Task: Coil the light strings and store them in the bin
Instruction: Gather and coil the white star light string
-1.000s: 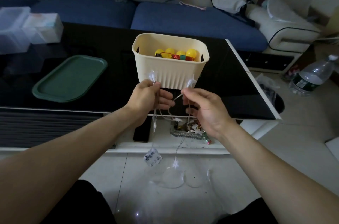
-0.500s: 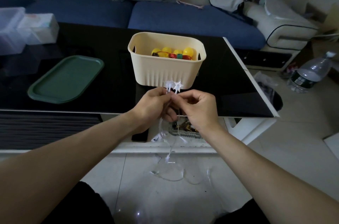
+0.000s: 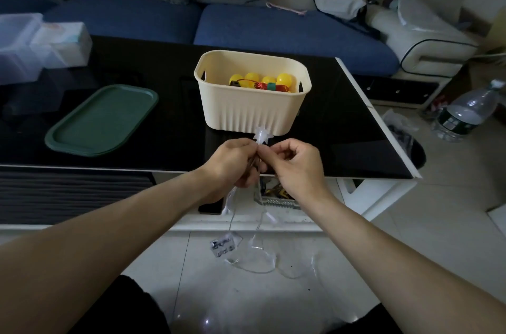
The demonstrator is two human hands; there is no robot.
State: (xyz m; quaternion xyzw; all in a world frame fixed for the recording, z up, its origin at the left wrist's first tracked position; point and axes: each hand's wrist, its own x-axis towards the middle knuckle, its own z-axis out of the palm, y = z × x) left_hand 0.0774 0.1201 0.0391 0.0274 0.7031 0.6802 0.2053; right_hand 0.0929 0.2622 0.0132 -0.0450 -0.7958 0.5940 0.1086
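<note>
Light string (image 3: 254, 227): clear wire with small translucent star bulbs. Two star bulbs (image 3: 262, 137) stand up together just above the fingertips, in front of the bin's near wall. The rest of the wire hangs below the hands, past the table's near edge, and loops loosely on the floor (image 3: 410, 238). A small tag (image 3: 224, 245) hangs on the wire; it carries dark print, too blurred to read.

Left hand (image 3: 232, 164): fingers curled, pinching the wire just under the star bulbs. Right hand (image 3: 294, 166): fingers curled, thumb and forefinger pinching the same spot. The hands touch, over the table's near edge.

Bin (image 3: 252, 106): cream plastic, ribbed walls, standing on the black table (image 3: 342, 128) towards its right side, just beyond the hands. Inside: yellow balls (image 3: 261, 79) with red wire, apparently another coiled string.

Green tray (image 3: 102, 120): near the table's near edge, left of the bin, well apart from it.

Clear boxes (image 3: 41, 46): table's far left corner.

Water bottle (image 3: 465, 114): on the floor to the right; label illegible.
</note>
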